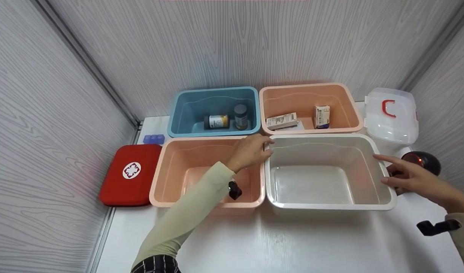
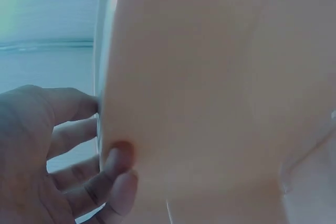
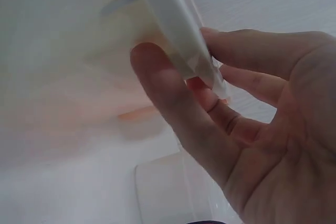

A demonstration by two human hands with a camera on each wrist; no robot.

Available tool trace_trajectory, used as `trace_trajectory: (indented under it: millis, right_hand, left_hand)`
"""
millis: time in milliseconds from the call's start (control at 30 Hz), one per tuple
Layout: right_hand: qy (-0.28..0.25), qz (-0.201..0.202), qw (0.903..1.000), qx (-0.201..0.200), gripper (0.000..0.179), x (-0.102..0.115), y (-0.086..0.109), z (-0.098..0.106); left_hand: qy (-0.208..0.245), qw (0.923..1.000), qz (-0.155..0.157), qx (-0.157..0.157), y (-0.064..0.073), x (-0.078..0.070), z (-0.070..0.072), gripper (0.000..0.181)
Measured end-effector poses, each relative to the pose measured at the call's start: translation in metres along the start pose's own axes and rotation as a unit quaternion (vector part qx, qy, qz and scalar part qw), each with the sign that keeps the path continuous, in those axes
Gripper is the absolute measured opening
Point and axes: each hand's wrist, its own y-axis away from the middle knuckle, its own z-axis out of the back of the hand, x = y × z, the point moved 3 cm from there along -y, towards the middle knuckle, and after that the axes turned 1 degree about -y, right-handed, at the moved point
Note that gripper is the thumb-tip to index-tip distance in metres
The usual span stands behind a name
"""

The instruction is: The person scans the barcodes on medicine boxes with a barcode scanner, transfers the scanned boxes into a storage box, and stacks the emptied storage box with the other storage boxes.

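Note:
A white plastic bin (image 1: pixel 313 185) stands at the front right with nothing inside it. My left hand (image 1: pixel 250 151) bends its fingers over the bin's left rim, where it meets the front peach bin (image 1: pixel 171 172). In the left wrist view, lower fingertips (image 2: pixel 122 158) touch a peach wall just below the rim. My right hand (image 1: pixel 413 176) grips the white bin's right rim; the right wrist view shows the rim (image 3: pixel 176 19) between thumb and fingers.
Behind stand a blue bin (image 1: pixel 180 110) with two bottles and a peach bin (image 1: pixel 347 102) with small medicine boxes. A red first-aid case (image 1: pixel 131 185) and purple pillbox (image 1: pixel 153 139) lie left. At right are a clear lidded box (image 1: pixel 391 125) and a black rounded device (image 1: pixel 428 162).

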Motion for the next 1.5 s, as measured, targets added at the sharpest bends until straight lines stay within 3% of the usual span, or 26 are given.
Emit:
trace_trajectory:
  millis: [233, 333, 467, 600, 733, 1000, 1133, 1233, 1300, 1400, 1500]
  right_hand:
    - [0.024, 0.004, 0.999, -0.038, 0.068, 0.016, 0.006, 0.018]
    - [0.021, 0.007, 0.9982, -0.055, 0.068, 0.029, 0.01, 0.029]
    - [0.007, 0.04, 0.9953, -0.088, 0.07, 0.051, 0.011, 0.046]
    - [-0.004, 0.061, 0.9914, -0.116, 0.07, 0.076, 0.008, 0.056]
    - [-0.042, 0.079, 0.9893, -0.115, 0.068, 0.098, 0.003, 0.057]
    - [-0.153, 0.125, 0.9763, -0.088, 0.067, 0.134, -0.01, 0.056]
    - [-0.242, 0.153, 0.957, -0.047, 0.065, 0.15, -0.017, 0.052]
    - [-0.28, 0.16, 0.9458, -0.035, 0.063, 0.165, -0.023, 0.042]
    - [-0.287, 0.159, 0.9442, -0.03, 0.063, 0.176, -0.026, 0.032]
    - [-0.268, 0.15, 0.9514, -0.02, 0.063, 0.19, -0.034, 0.015]
    - [-0.249, 0.146, 0.9574, -0.008, 0.064, 0.201, -0.044, -0.004]
  left_hand:
    - [0.114, 0.9934, -0.002, -0.016, 0.0, -0.01, 0.016, 0.043]
    - [0.197, 0.9802, 0.008, -0.018, 0.001, -0.018, 0.03, 0.047]
    - [0.285, 0.9578, 0.027, -0.029, 0.003, -0.029, 0.055, 0.051]
    - [0.341, 0.9382, 0.038, -0.042, 0.008, -0.035, 0.082, 0.052]
    - [0.363, 0.929, 0.043, -0.056, 0.014, -0.032, 0.107, 0.05]
    - [0.365, 0.926, 0.041, -0.087, 0.027, -0.02, 0.139, 0.049]
    - [0.379, 0.9194, 0.035, -0.098, 0.039, -0.014, 0.158, 0.049]
    - [0.385, 0.9164, 0.035, -0.105, 0.049, -0.006, 0.172, 0.05]
    - [0.385, 0.9158, 0.039, -0.108, 0.057, 0.002, 0.18, 0.05]
    - [0.373, 0.9199, 0.057, -0.107, 0.067, 0.017, 0.19, 0.049]
    - [0.341, 0.9314, 0.082, -0.098, 0.076, 0.036, 0.197, 0.048]
